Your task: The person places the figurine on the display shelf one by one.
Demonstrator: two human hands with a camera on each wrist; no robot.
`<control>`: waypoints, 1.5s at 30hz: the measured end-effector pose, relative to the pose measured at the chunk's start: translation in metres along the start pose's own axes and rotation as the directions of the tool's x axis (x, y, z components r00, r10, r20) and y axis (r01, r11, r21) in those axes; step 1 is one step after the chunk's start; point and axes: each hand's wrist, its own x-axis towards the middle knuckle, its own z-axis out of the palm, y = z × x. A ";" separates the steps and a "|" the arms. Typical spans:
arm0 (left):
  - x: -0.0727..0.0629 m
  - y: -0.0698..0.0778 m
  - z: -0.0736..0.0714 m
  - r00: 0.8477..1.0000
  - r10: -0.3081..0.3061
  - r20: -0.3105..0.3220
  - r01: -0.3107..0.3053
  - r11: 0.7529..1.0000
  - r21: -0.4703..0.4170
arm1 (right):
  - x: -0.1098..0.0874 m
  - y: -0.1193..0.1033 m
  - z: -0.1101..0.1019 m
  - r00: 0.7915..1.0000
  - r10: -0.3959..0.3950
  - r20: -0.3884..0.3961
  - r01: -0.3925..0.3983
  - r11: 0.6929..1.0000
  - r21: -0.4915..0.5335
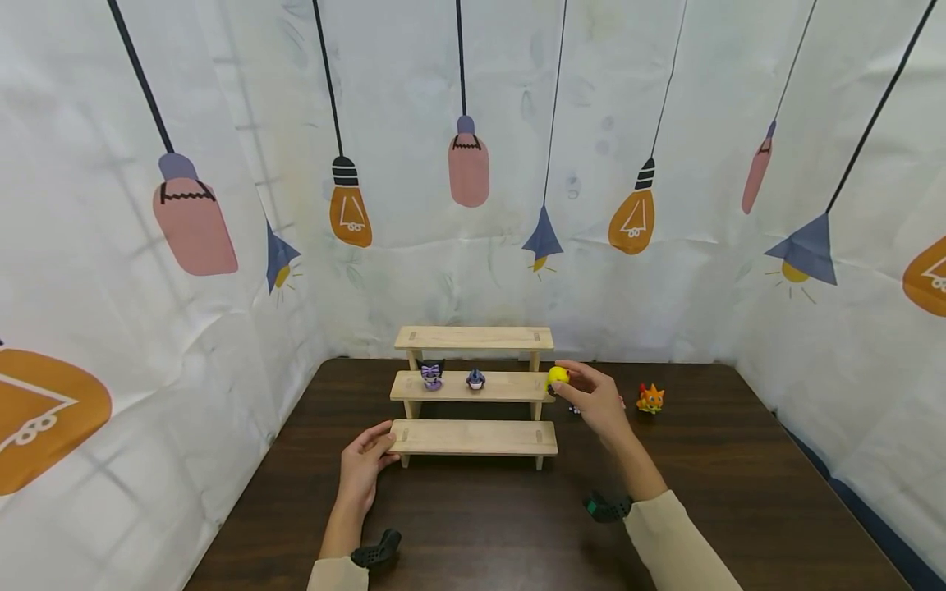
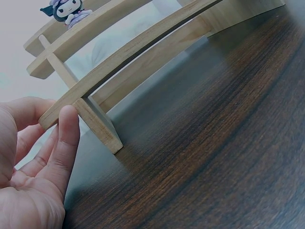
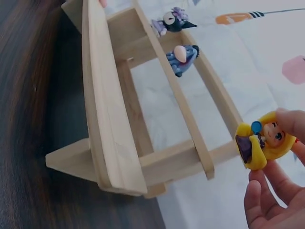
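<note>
My right hand (image 1: pixel 596 402) pinches a small yellow-haired doll figurine (image 3: pixel 267 139) between thumb and fingers, at the right end of the middle step of a wooden three-step display stand (image 1: pixel 473 437). In the right wrist view the figurine's face, purple clothing and a small blue round item show. My left hand (image 1: pixel 364 465) grips the left end of the lowest step, thumb in front, as the left wrist view shows. On the middle step stand a purple-and-black figurine (image 1: pixel 432 375) with a bow, at the left, and a blue-grey donkey figurine (image 1: pixel 476 379) near the centre.
An orange spiky figurine (image 1: pixel 650 399) stands on the dark wooden table (image 1: pixel 488 525), right of the stand. Another small figurine (image 1: pixel 574 409) is mostly hidden behind my right hand. A white cloth printed with lamps (image 1: pixel 473 279) hangs around the table's back and sides.
</note>
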 end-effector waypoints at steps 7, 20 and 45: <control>-0.001 -0.001 -0.001 1.000 0.006 0.002 -0.006 1.000 0.000 | 0.008 0.000 0.013 1.000 0.003 0.017 -0.003 1.000 0.021; 0.000 -0.001 -0.001 1.000 0.019 0.011 -0.019 1.000 0.006 | 0.019 0.004 0.032 0.999 0.016 0.029 -0.017 1.000 0.025; 0.001 -0.003 -0.002 1.000 0.013 0.005 -0.013 1.000 0.015 | 0.028 0.000 0.053 0.999 0.049 0.017 -0.049 0.999 0.013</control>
